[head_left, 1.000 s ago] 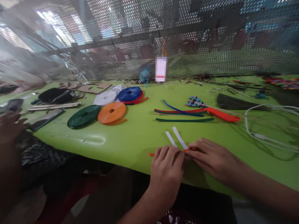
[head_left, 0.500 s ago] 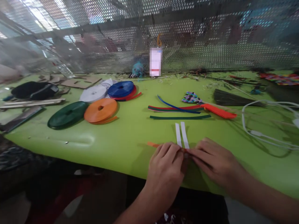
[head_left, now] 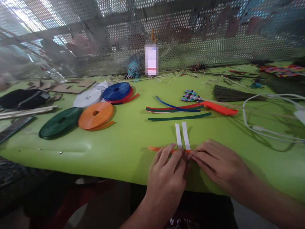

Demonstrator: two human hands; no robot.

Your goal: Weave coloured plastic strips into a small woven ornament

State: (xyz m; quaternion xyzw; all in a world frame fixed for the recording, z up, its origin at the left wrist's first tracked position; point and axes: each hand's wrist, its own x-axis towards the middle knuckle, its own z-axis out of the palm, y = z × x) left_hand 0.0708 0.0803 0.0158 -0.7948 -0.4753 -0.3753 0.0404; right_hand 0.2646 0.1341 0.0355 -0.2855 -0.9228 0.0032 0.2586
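An orange strip (head_left: 153, 148) lies crosswise near the front of the table, over the lower ends of two white strips, the left white strip (head_left: 178, 135) and the right white strip (head_left: 186, 135). My left hand (head_left: 168, 171) curls over the orange strip, its fingertips pressing on it by the white strips; what the thumb does is hidden. Pinched between the thumb and fingers of my right hand (head_left: 218, 163) is the orange strip's right end. Just beyond lie a green strip (head_left: 179, 118), a bundle of red and green strips (head_left: 166, 109) and a blue strip (head_left: 171, 105).
Rolls of flat band stand at the left: green (head_left: 60, 122), orange (head_left: 105, 115), white (head_left: 87, 98) and blue (head_left: 116, 91). A red-orange-handled tool (head_left: 220, 108), a patterned woven piece (head_left: 190, 95) and a white cable (head_left: 256, 128) lie to the right. Perforated metal screen (head_left: 202, 47) rises behind.
The left hand's fingers have lifted and spread a little, so more of the orange strip shows between them. The right hand keeps its pinch. The whole view has shifted slightly.
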